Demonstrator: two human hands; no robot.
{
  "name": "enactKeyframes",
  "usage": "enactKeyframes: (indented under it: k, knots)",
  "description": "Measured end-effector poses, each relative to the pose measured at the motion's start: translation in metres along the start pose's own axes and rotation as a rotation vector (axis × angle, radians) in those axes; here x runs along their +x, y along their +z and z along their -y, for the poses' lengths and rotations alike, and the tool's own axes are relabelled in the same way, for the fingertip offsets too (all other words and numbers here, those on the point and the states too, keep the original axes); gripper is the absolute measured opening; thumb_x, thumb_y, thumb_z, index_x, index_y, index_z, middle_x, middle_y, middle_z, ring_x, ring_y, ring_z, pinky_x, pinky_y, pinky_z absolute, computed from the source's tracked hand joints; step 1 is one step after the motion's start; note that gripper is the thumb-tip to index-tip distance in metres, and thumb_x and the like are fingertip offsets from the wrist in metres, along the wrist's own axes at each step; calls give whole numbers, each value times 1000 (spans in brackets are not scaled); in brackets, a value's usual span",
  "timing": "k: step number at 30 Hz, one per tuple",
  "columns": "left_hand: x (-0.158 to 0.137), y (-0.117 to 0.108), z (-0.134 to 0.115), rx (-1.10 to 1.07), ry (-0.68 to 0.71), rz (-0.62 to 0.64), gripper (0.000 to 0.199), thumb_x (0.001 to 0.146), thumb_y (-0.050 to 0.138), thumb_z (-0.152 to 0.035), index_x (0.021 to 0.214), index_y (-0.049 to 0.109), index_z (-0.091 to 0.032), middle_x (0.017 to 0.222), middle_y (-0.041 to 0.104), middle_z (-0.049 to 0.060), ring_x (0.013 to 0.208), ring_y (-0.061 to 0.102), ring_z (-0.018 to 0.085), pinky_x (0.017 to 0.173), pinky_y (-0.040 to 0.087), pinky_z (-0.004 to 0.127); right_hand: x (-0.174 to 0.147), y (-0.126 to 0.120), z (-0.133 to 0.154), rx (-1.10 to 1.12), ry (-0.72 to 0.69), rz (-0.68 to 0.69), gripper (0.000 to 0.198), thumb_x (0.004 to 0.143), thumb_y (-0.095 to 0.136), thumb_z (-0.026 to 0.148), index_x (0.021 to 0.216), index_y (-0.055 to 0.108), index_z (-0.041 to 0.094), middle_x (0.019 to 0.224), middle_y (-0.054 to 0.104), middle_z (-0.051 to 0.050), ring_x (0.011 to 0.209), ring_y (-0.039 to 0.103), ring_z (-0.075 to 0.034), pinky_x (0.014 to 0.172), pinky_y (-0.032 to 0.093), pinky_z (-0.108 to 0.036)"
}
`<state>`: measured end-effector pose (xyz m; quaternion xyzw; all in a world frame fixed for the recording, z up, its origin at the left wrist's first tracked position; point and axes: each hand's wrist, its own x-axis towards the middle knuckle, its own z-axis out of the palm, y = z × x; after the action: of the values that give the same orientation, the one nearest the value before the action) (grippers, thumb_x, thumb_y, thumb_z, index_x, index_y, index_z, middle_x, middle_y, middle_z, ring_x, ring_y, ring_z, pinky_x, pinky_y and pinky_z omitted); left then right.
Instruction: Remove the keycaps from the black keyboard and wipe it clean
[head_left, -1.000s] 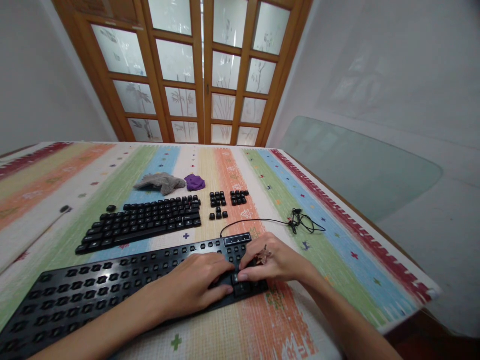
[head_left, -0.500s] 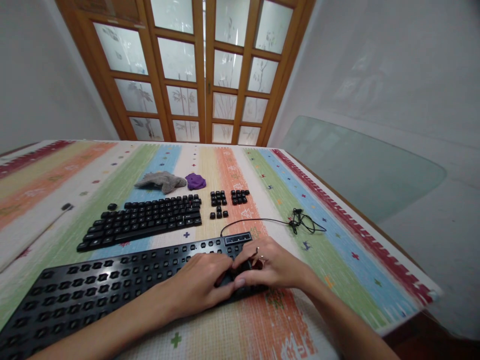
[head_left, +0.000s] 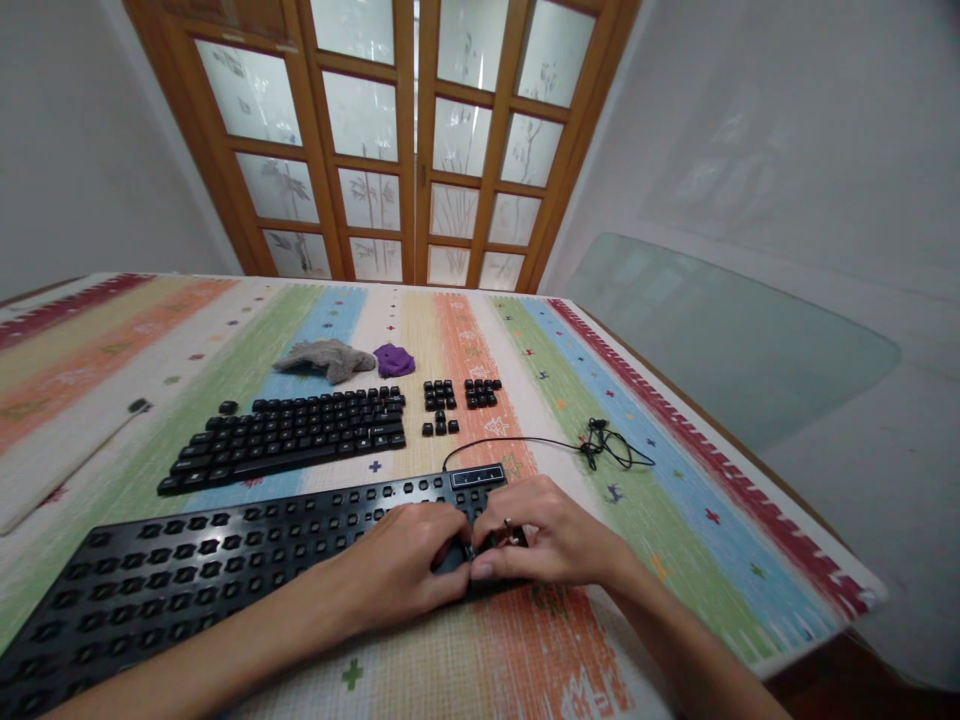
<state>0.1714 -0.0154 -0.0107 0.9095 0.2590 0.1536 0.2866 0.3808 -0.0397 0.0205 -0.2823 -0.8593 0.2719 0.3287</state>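
Observation:
A black keyboard [head_left: 247, 560], its keycaps off across most of the board so the bare switches show, lies slanted along the near side of the table. My left hand [head_left: 409, 555] rests over its right part, fingers curled and thumb bent in toward them. My right hand [head_left: 544, 530], with a ring on one finger, is pinched over the number-pad end, its thumb close to the left thumb. What the fingertips grip is hidden between the hands. Just beyond the board, loose black keycaps [head_left: 300, 435] stand in rows in keyboard order.
Smaller keycap groups [head_left: 440, 395] sit right of the main block. Behind lie a grey cloth [head_left: 326, 360] and a purple cloth [head_left: 394, 360]. The keyboard's cable [head_left: 600, 445] is coiled at right. A white stick with a dark tip [head_left: 82, 460] lies at left on the striped tablecloth [head_left: 675, 480].
My right hand's fingers have shifted slightly over the number-pad end, while my left hand stays almost in place. The whole view has moved a little.

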Motion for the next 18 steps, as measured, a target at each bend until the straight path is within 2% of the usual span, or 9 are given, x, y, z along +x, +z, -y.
enactKeyframes:
  k: [9, 18]
  knots:
    - [2, -1, -3, -2, -30, 7, 14, 85, 58, -28, 76, 56, -17, 66, 54, -2, 57, 46, 12, 54, 32, 25, -2, -5, -8, 82, 62, -5, 25, 86, 71, 38, 82, 74, 13, 67, 71, -3, 56, 62, -10, 57, 47, -20]
    - [-4, -6, -3, -32, 7, 11, 13, 82, 63, -29, 79, 58, -18, 69, 53, -2, 59, 46, 12, 55, 33, 25, -2, 6, -7, 17, -21, 59, 34, 86, 69, 47, 77, 73, 15, 60, 65, 0, 55, 58, -11, 55, 42, -23]
